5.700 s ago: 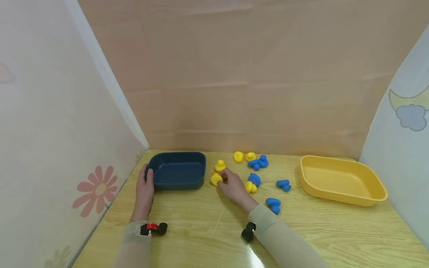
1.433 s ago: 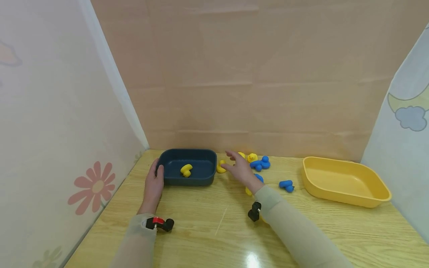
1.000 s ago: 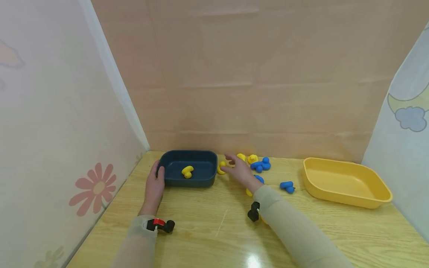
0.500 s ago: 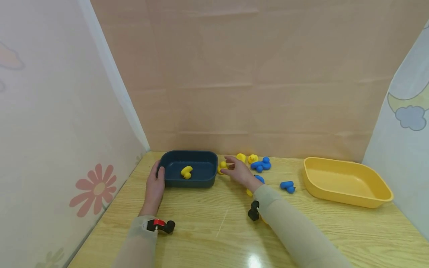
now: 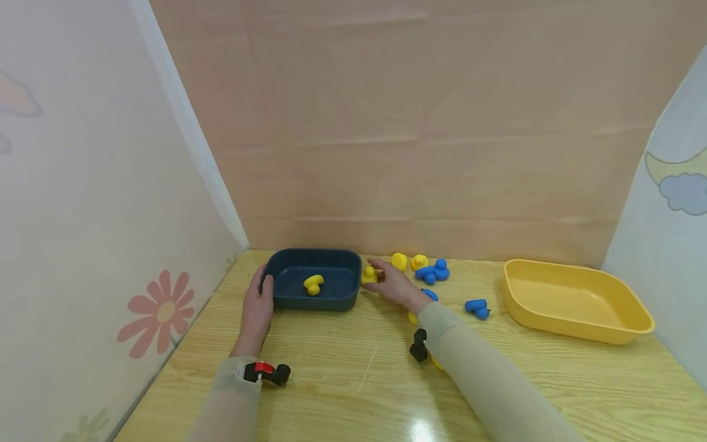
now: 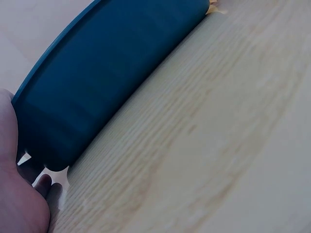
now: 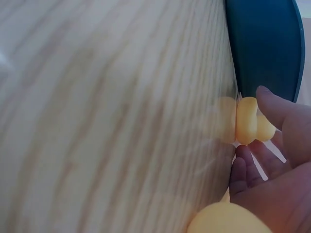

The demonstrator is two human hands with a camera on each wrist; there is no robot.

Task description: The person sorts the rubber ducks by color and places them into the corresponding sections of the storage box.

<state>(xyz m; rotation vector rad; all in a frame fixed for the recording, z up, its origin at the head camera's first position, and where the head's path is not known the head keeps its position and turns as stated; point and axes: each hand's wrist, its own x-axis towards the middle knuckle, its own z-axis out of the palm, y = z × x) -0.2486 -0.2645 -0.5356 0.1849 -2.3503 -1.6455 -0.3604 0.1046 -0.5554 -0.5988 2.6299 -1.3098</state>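
Observation:
At the left of the table, my left hand grips the left end of a dark blue tray, its thumb at the near corner. Inside that tray lies a yellow rubber duck on its side. Just beyond the tray's right wall, a second yellow rubber duck stands upright. My right hand has thumb and fingers around this one; in the right wrist view the duck sits at table level between thumb and fingertips. My right forearm partly covers more ducks.
Yellow ducks and blue ducks lie along the back, near the brown backdrop. Another blue duck lies nearer the yellow tray at the right. Pale walls stand on both sides.
Since the oldest frame, a yellow duck has gone from the table into the dark blue tray, and the tray has shifted right. My right hand's thumb and fingers have since closed around the upright duck.

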